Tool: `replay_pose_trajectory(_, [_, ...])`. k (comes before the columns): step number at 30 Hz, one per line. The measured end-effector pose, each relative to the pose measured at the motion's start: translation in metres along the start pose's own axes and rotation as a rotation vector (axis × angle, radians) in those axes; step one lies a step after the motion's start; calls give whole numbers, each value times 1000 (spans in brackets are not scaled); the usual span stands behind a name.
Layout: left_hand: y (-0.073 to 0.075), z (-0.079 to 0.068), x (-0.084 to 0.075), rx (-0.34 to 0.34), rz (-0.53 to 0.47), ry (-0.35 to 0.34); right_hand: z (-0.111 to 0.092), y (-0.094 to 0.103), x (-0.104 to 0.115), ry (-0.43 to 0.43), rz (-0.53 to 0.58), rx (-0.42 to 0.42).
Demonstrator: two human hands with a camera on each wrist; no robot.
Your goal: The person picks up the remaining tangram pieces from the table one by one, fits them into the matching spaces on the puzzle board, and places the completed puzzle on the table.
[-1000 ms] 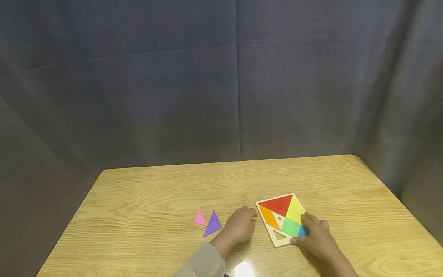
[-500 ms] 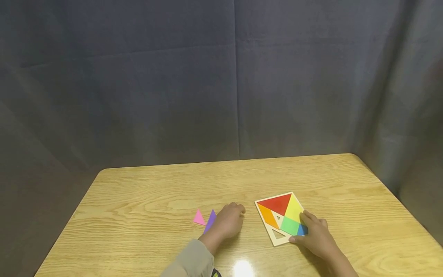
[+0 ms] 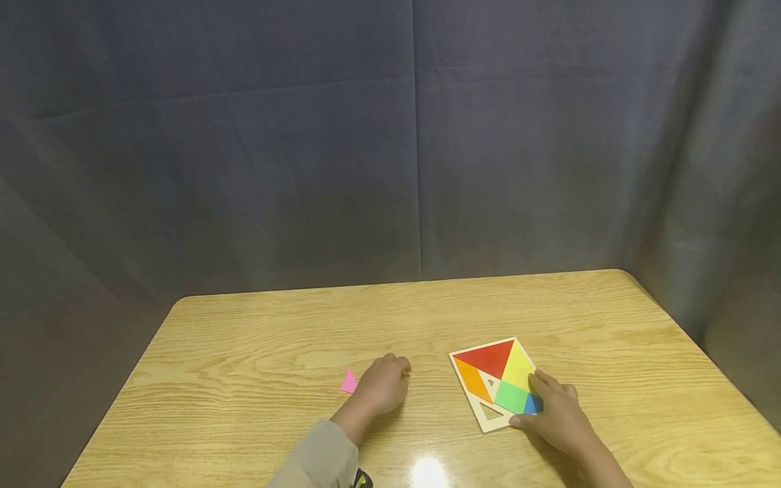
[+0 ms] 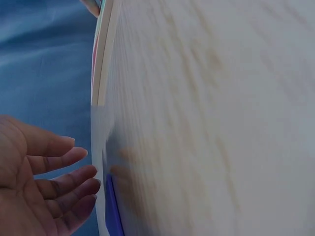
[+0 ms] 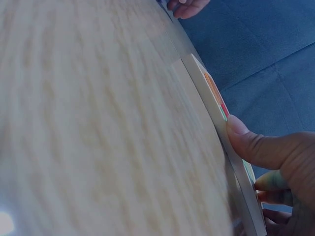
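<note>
My left hand point(image 3: 382, 386) hovers over the table with loosely bent fingers and nothing in them. Below its fingertips, a purple triangle point(image 4: 114, 211) lies on the wood in the left wrist view; the head view hides it behind the hand. A small pink triangle point(image 3: 348, 383) lies just left of the hand, partly covered. My right hand point(image 3: 556, 415) grips the near right corner of a wooden tangram tray point(image 3: 488, 425), thumb on the near edge and fingers along the right side. Red, yellow, orange, green and blue pieces fill part of the tray; two triangular recesses show bare.
The wood-grain table point(image 3: 274, 352) has rounded far corners. A dark grey curtain point(image 3: 305, 169) hangs behind it and at both sides. Light glares off the table point(image 3: 429, 472) near the front.
My left hand has moved left, away from the tray, passing over the purple triangle until it is hidden in the head view. The right hand and tray have stayed put.
</note>
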State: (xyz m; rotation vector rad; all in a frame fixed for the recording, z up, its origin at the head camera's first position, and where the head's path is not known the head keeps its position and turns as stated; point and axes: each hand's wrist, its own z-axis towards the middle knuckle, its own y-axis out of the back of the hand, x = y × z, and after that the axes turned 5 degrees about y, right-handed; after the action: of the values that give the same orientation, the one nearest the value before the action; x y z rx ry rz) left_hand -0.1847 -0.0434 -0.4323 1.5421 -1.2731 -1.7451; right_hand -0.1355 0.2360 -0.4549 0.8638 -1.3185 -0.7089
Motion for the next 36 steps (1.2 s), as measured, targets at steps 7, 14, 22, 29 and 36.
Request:
replay_pose_trajectory(7, [6,-3,9,-1,8,13,0,2,1,-4,3,1])
replay_pose_trajectory(14, [10,-5,15,-11,7,3,0,2,0,-3,2,0])
replay_pose_trajectory(22, [13,-7,22,-24,13,-22,0,1,1,-7,7,-1])
replay_pose_trajectory(29, [18,-9,29,-26,1,27,-1,1,2,-10,9,-1])
replay_pose_trajectory(36, [20,-7,38,-43,21,47,-1,1,2,-2,2,-1])
